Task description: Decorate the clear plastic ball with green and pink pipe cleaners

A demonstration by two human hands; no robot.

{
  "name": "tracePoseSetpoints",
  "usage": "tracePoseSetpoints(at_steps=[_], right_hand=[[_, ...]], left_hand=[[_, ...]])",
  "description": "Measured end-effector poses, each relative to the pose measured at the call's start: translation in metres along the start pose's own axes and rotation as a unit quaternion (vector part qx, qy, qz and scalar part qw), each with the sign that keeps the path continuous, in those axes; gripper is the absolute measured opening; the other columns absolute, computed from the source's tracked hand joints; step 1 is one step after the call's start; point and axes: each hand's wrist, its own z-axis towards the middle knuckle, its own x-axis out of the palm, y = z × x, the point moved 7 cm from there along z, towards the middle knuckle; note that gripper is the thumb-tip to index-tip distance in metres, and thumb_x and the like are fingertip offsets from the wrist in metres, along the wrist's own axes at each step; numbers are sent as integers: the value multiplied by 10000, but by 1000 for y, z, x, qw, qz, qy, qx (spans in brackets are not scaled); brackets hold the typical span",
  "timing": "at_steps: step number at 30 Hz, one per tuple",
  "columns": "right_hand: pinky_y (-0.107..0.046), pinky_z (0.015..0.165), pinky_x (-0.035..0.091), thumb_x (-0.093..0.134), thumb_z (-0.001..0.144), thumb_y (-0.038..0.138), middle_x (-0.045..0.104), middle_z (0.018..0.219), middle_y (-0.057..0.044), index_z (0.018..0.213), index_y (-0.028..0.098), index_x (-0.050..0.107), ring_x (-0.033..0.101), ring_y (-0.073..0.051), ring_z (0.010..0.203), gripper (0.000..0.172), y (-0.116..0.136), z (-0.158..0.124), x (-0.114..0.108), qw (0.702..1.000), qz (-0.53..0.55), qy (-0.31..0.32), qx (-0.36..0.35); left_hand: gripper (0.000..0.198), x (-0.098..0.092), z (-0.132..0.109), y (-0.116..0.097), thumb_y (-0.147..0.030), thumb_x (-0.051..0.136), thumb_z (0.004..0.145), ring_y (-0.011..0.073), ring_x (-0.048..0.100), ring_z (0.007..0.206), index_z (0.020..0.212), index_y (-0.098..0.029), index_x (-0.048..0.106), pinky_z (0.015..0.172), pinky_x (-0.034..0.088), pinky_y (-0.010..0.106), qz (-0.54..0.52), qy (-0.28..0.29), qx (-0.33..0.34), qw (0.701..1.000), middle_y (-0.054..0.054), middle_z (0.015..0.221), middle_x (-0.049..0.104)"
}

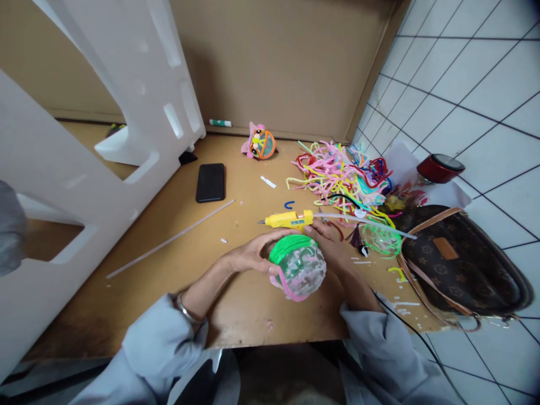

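Note:
My left hand (257, 252) is closed around a clear ball (304, 271) partly covered with bright green fuzzy pipe cleaner (291, 245). Under my thumb a pink pipe cleaner (288, 288) curves along the ball's lower side; whitish and pink patches cover the rest. Behind the ball, my right hand (331, 244) is closed at the handle end of a yellow hot glue gun (289, 219). The handle and most of those fingers are hidden. The gun's nozzle points left, and a long glue stick (363, 219) sticks out of its rear to the right.
A heap of coloured pipe cleaners (337, 171) lies at the back right, near a brown handbag (464, 264) and red-lidded jar (439, 169). A black phone (210, 183), loose glue stick (169, 240), decorated ball (260, 142) and marker (220, 122) lie farther left. A white plastic panel (143, 73) stands left.

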Motion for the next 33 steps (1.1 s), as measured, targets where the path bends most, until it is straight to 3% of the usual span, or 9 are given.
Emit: tracePoseSetpoints(at_steps=[2, 7, 11, 14, 20, 26, 33], right_hand=[[-399, 1006, 480, 738, 743, 521, 750, 1017, -15, 920, 245, 751, 661, -260, 1043, 329, 1, -1, 0, 1000, 1, -9, -1], [-381, 881, 545, 787, 693, 522, 758, 945, -22, 992, 250, 740, 697, -258, 957, 407, -8, -4, 5, 994, 106, -28, 27], [-326, 785, 557, 729, 771, 546, 751, 901, -32, 1034, 247, 721, 703, -212, 881, 399, -7, -6, -4, 978, 178, -113, -9], [-277, 673, 541, 753, 751, 545, 710, 747, -8, 916, 217, 707, 660, -148, 690, 370, -6, -6, -17, 961, 206, -180, -41], [-222, 492, 441, 804, 720, 484, 661, 599, 12, 760, 198, 629, 568, -106, 521, 338, -3, -6, -30, 961, 153, -216, -78], [-231, 517, 471, 799, 704, 459, 643, 558, 23, 709, 189, 626, 576, -103, 496, 320, 2, -10, -31, 957, 112, -254, -90], [-222, 436, 399, 801, 659, 441, 588, 508, 49, 669, 197, 589, 472, -80, 411, 324, 7, -13, -28, 948, 107, -290, -73]], left_hand=[[889, 1, 0, -2, -465, 881, 642, 394, 444, 1411, 1413, -176, 548, 1209, 279, 543, -2, 1, 1, 1000, 163, 1465, 545], [883, 1, 0, -3, -471, 882, 637, 393, 460, 1396, 1398, -165, 558, 1193, 310, 533, 7, -10, -2, 1000, 174, 1456, 548], [885, -1, -1, -1, -452, 893, 618, 387, 496, 1358, 1390, -171, 563, 1162, 354, 527, 0, -17, -10, 1000, 171, 1436, 558], [857, -1, -1, 0, -431, 894, 621, 377, 507, 1345, 1373, -174, 574, 1154, 365, 515, -5, -18, -8, 1000, 168, 1422, 565], [846, 1, -1, 0, -410, 896, 619, 367, 520, 1333, 1367, -180, 575, 1142, 381, 494, -12, -13, -16, 1000, 151, 1400, 585], [859, 2, -1, 3, -418, 894, 619, 360, 527, 1321, 1375, -177, 565, 1129, 395, 484, -2, -8, -22, 1000, 160, 1408, 575], [860, 4, 1, 3, -419, 896, 620, 358, 530, 1315, 1376, -177, 566, 1133, 391, 489, -1, -8, -17, 1000, 157, 1393, 584]])
